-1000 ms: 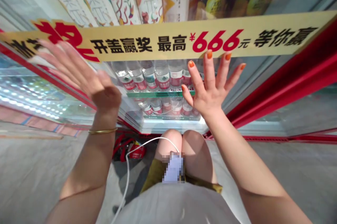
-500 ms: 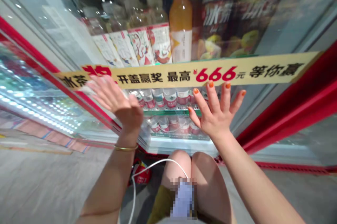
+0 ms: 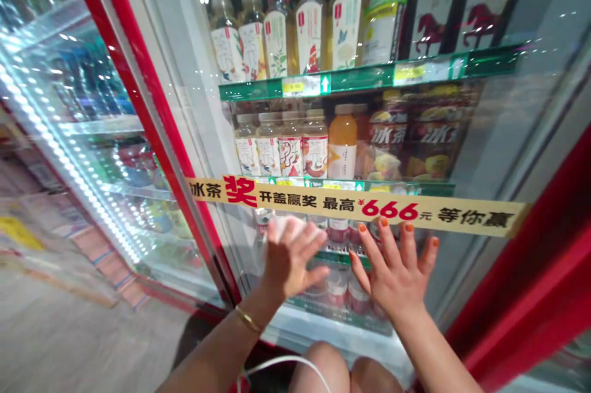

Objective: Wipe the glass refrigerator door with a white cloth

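My left hand (image 3: pixel 290 257) is open and blurred, with a gold bangle (image 3: pixel 248 319) on its wrist. My right hand (image 3: pixel 392 273), with orange nails, is open too, fingers spread. Both hover at or on the glass door (image 3: pixel 443 294) of a drinks cooler, just under a yellow promotional strip (image 3: pixel 355 207). Neither holds anything. I cannot tell whether the palms press the glass. Behind the door stand rows of bottled tea (image 3: pixel 277 42) and orange juice (image 3: pixel 342 149) on green-edged shelves (image 3: pixel 369 76). Lower bottles are partly hidden by my hands.
A red door frame (image 3: pixel 521 263) runs along the right. Another lit cooler door (image 3: pixel 83 134) stands to the left, above a concrete floor (image 3: pixel 60 331). My bare knees (image 3: pixel 323 371) and a white cable (image 3: pixel 286 363) show at the bottom.
The view has tilted up, showing more shelves, and the strip sits lower in the picture. My hands have come closer together and lie lower, just under the strip.
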A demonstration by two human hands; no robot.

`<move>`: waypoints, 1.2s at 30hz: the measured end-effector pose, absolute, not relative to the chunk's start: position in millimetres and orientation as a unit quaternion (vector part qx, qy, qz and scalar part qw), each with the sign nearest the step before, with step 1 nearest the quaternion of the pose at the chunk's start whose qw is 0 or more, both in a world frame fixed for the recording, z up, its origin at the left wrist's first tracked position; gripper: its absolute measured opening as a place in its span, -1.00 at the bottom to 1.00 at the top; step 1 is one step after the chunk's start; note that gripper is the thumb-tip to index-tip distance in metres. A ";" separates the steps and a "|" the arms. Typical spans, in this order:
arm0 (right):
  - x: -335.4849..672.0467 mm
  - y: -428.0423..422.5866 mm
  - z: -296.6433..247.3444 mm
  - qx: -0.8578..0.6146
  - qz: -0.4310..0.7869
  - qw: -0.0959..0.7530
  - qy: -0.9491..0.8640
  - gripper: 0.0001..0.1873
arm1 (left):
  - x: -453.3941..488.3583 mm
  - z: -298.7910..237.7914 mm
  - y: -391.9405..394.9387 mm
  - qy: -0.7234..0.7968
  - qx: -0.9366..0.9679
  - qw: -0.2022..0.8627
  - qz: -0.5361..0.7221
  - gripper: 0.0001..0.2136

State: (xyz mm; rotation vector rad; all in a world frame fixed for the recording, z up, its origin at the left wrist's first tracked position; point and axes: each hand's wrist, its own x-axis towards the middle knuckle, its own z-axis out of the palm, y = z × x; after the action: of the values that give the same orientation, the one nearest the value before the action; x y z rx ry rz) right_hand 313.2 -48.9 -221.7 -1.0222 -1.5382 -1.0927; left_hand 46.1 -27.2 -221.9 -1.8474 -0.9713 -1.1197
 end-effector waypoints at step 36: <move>364.5 -51.7 -248.6 -0.467 -0.435 0.511 -0.576 -0.04 | 93.1 -133.4 -18.1 -0.445 -0.677 0.383 -0.444 -0.25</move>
State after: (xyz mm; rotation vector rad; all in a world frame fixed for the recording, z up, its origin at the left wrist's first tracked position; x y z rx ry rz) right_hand 364.5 -51.7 -248.6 -1.1236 -1.3858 -1.0461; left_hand 93.1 -18.1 -133.4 -1.7266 -1.1356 -1.1319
